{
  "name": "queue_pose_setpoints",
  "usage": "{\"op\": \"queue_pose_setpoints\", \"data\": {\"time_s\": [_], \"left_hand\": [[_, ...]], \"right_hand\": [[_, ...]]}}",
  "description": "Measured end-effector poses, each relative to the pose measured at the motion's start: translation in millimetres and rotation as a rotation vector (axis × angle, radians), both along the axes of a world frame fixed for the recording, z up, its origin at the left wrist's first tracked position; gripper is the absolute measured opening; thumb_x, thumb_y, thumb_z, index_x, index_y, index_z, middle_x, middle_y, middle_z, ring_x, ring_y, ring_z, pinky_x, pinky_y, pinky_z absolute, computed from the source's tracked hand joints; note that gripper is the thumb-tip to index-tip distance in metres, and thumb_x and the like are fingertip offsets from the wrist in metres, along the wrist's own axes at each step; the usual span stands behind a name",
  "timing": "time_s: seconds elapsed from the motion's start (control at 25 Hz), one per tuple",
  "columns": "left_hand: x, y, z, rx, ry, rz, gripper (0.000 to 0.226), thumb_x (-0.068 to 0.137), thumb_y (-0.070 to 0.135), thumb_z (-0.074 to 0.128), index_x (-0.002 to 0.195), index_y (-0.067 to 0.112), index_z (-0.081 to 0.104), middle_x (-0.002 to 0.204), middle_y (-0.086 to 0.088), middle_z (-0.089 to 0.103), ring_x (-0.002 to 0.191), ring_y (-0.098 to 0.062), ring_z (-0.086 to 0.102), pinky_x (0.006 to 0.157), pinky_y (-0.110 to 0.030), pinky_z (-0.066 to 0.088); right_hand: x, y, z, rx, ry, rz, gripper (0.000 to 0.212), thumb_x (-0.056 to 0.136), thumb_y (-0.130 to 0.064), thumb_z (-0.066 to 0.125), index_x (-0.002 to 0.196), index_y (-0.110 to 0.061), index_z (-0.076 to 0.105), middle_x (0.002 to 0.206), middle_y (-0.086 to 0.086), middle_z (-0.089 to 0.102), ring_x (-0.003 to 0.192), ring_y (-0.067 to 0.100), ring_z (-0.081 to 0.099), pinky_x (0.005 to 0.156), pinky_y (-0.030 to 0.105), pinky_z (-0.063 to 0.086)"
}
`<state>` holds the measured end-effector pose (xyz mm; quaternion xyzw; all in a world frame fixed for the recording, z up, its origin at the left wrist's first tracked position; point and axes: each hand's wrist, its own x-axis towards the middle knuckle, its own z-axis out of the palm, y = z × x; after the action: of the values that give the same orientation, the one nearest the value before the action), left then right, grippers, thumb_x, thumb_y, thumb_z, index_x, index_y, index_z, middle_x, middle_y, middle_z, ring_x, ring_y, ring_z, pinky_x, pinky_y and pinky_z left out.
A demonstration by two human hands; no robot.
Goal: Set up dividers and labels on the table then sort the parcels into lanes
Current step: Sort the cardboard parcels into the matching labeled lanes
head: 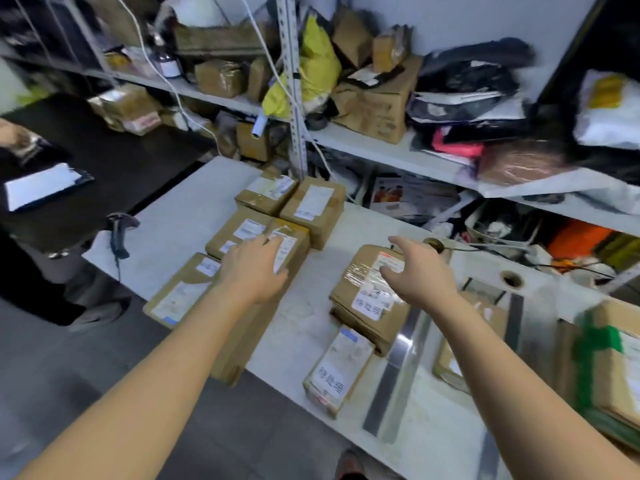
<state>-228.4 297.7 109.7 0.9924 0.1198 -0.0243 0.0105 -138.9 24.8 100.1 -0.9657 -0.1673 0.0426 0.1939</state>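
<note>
resting flat on a labelled parcel (290,239) well left of the metal divider strip (398,362), the left hand (256,268) has straight fingers together; the right hand (420,271) hovers, fingers apart, over the taped parcel (363,296) just left of that strip, on the white table (180,209)

At least ten taped cardboard parcels (313,209) on the table (180,209): six left, two middle, two right; two metal divider strips (398,368) visible; one barcode scanner (119,233) at left edge
</note>
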Motion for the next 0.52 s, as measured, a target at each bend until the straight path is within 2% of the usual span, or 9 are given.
{"op": "queue_pose_setpoints", "data": {"time_s": [0.16, 0.36, 0.52], "left_hand": [[23.4, 38.9, -5.7, -0.027, 0.072, 0.063, 0.062, 0.094, 0.048, 0.054, 0.150, 0.024, 0.041, 0.137, -0.002, 0.056, 0.121, -0.028, 0.056, 0.091, -0.043, 0.052], [57.8, 92.5, -20.1, -0.098, 0.077, 0.112, 0.063, 0.095, 0.047, 0.055, 0.152, 0.026, 0.040, 0.144, -0.001, 0.052, 0.129, -0.025, 0.051, 0.092, -0.039, 0.048], [85.9, 153.7, -48.4, -0.163, 0.076, 0.090, 0.047, 0.091, 0.042, 0.061, 0.135, 0.028, 0.054, 0.123, -0.002, 0.059, 0.114, -0.027, 0.057, 0.076, -0.036, 0.043]], "right_hand": [[36.4, 47.7, -11.2, 0.046, 0.032, 0.042, 0.065, 0.091, -0.038, 0.065, 0.152, -0.027, 0.044, 0.151, 0.001, 0.052, 0.139, 0.026, 0.047, 0.102, 0.043, 0.048], [56.5, 108.9, -33.9, 0.082, 0.140, 0.073, 0.060, 0.093, -0.037, 0.063, 0.150, -0.027, 0.045, 0.150, 0.000, 0.053, 0.138, 0.024, 0.047, 0.101, 0.044, 0.050], [68.5, 170.5, -51.9, 0.145, 0.191, 0.040, 0.049, 0.092, -0.035, 0.062, 0.140, -0.028, 0.055, 0.135, 0.000, 0.064, 0.125, 0.024, 0.057, 0.093, 0.043, 0.054]]}}
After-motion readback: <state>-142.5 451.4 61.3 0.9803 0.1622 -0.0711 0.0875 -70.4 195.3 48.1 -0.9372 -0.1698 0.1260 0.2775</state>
